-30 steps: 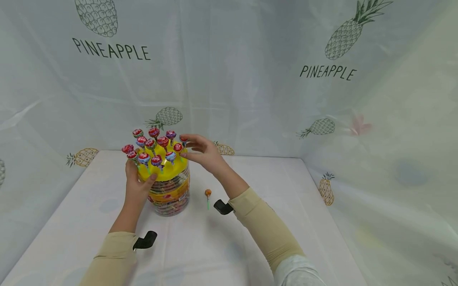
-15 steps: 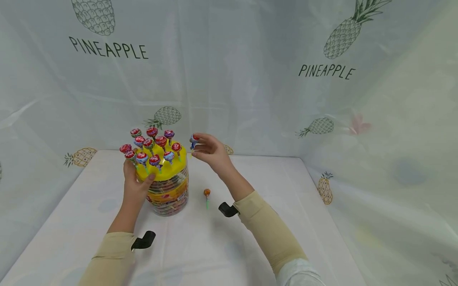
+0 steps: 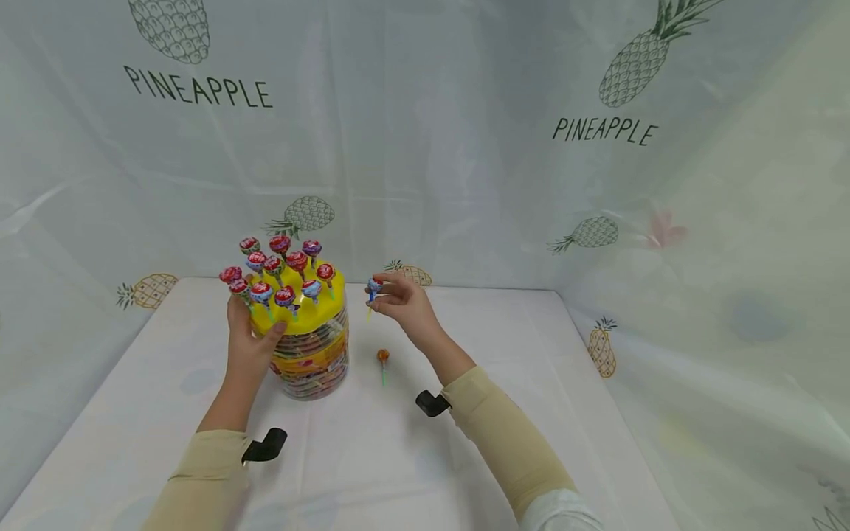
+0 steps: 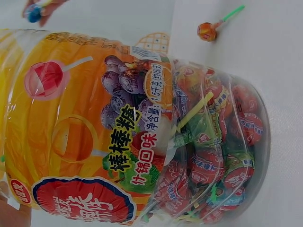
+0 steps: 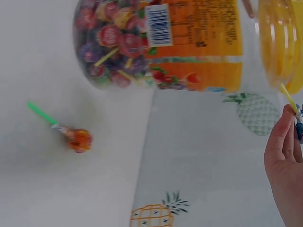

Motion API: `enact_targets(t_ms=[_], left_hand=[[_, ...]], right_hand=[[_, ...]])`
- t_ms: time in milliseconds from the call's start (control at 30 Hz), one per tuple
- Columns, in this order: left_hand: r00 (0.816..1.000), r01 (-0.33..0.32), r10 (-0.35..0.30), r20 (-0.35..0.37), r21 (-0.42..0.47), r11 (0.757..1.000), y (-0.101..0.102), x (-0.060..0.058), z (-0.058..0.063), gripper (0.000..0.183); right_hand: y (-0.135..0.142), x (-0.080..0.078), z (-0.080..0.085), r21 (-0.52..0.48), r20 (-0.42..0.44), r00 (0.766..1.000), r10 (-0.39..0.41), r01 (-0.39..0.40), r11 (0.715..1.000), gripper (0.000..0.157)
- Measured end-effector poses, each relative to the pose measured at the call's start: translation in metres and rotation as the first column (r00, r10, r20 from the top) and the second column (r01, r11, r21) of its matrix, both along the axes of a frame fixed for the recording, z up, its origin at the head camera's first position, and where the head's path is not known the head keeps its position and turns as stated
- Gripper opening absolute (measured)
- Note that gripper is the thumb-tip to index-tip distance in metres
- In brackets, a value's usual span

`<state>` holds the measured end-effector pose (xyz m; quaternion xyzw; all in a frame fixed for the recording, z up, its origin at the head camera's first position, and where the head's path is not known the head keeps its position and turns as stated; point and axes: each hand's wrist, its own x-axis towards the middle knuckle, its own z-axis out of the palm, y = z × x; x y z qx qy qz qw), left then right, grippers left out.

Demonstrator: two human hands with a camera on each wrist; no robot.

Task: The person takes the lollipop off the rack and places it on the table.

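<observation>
A clear plastic jar (image 3: 312,380) packed with wrapped lollipops stands on the table. Its yellow lid (image 3: 319,317) carries several lollipops (image 3: 296,261) upright, sticks down. My left hand (image 3: 249,350) holds the jar at the left of the lid, thumb at the front; some fingers are hidden behind it. To the right of the lid, my right hand (image 3: 408,306) pinches a blue-wrapped lollipop (image 3: 374,286), head up, with its yellow stick (image 5: 288,97) pointing down. In the right wrist view that stick overlaps the edge of the lid.
An orange-wrapped lollipop (image 3: 383,355) with a green stick lies on the white-covered table (image 3: 358,457), right of the jar. A pale curtain (image 3: 451,184) printed with pineapples hangs behind and along the sides.
The right hand has moved from the right edge of the lid out to the right and lower, carrying the blue lollipop with it. The left hand keeps its hold on the jar.
</observation>
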<state>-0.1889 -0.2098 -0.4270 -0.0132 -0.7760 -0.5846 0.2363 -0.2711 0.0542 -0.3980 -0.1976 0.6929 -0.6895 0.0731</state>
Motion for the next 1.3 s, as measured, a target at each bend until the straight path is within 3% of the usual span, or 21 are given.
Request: enact_targets(t_ms=[433,733,1100,1300], left_hand=[[1.000,0.012,-0.012,-0.018,-0.008,1.000,-0.003,-0.004,-0.004,0.083],[0.999,0.014,-0.015,-0.050,-0.013,1.000,-0.001,0.000,-0.001,0.083],[0.999,0.016,-0.016,-0.038,0.000,1.000,0.000,0.001,0.000,0.082],[1.000,0.007,-0.008,-0.025,-0.006,1.000,0.000,0.001,0.000,0.082]], right_hand=[[0.014,-0.006,-0.053,0.060,0.118,0.993,-0.029,0.022,0.998,0.046],[0.027,-0.008,-0.086,0.191,0.172,0.983,-0.056,0.023,0.981,0.046],[0.040,-0.011,-0.118,0.391,0.127,0.991,-0.036,-0.017,0.920,0.044],[0.044,-0.010,-0.123,0.476,0.120,0.993,-0.019,-0.040,0.879,0.042]])
